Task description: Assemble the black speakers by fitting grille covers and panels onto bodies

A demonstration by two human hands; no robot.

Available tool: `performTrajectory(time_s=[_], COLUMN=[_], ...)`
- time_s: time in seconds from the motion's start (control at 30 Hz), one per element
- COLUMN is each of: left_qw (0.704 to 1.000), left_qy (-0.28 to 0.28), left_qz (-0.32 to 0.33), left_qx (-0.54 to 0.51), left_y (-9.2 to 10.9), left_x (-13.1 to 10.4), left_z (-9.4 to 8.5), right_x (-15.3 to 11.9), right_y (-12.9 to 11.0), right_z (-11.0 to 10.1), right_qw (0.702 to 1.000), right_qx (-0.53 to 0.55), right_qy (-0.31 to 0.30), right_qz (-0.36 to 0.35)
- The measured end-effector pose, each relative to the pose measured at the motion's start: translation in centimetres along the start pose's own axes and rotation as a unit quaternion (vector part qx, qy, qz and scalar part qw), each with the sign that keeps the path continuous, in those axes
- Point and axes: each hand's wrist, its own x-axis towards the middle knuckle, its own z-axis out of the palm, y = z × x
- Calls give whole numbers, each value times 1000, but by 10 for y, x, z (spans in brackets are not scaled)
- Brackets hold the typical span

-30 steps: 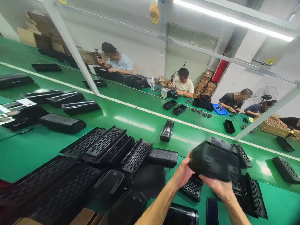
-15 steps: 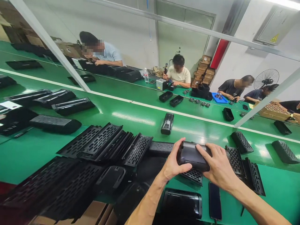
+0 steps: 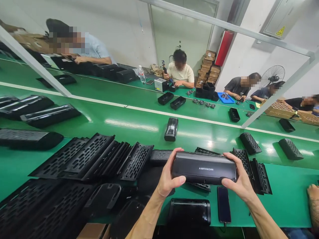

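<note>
I hold a black oblong speaker (image 3: 203, 167) level above the green table (image 3: 129, 132), its white brand lettering upside down toward me. My left hand (image 3: 168, 177) grips its left end with thumb below and fingers over the top. My right hand (image 3: 238, 177) clasps the right end. Below the speaker lie a black phone (image 3: 223, 204) and another black speaker body (image 3: 189, 210) at the near edge.
Several black perforated grilles (image 3: 99, 159) are stacked to the left, more grilles (image 3: 256, 169) to the right. A lone speaker (image 3: 171, 129) stands on the middle belt. Several people sit working along the far side. Another person's hand (image 3: 313, 199) shows at the right edge.
The speaker has been turned from end-on to lengthwise, its smooth lettered face now toward me, and both hands have shifted to its ends. The view has tilted down and right.
</note>
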Motion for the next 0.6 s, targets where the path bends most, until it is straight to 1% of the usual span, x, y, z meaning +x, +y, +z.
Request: performTrajectory(time_s=[0.13,0.3,0.37,0.47,0.53,0.6], left_qw=[1000,997,998,999,999,999], left_qy=[-9,-59,-54,-35,-20,-6], left_qz=[-10,-41,-38,-14,3,4], left_qx=[7,15,12,19,29,38], left_y=[0,2,5,7,3,-3], left_x=[-4,-3,-3,-4,-5,-7], left_z=[-2,-9,-7,0,3,3], right_x=[-4,-7,-10,-14,-17,-20], right_y=[2,9,10,10,12,16], right_z=[2,-1,-2,-1,3,7], right_qw=[1000,999,999,1000,999,999], right_qx=[15,19,5,-6,-3,2], right_qy=[16,1,6,23,34,36], right_qz=[-1,35,33,5,-2,14])
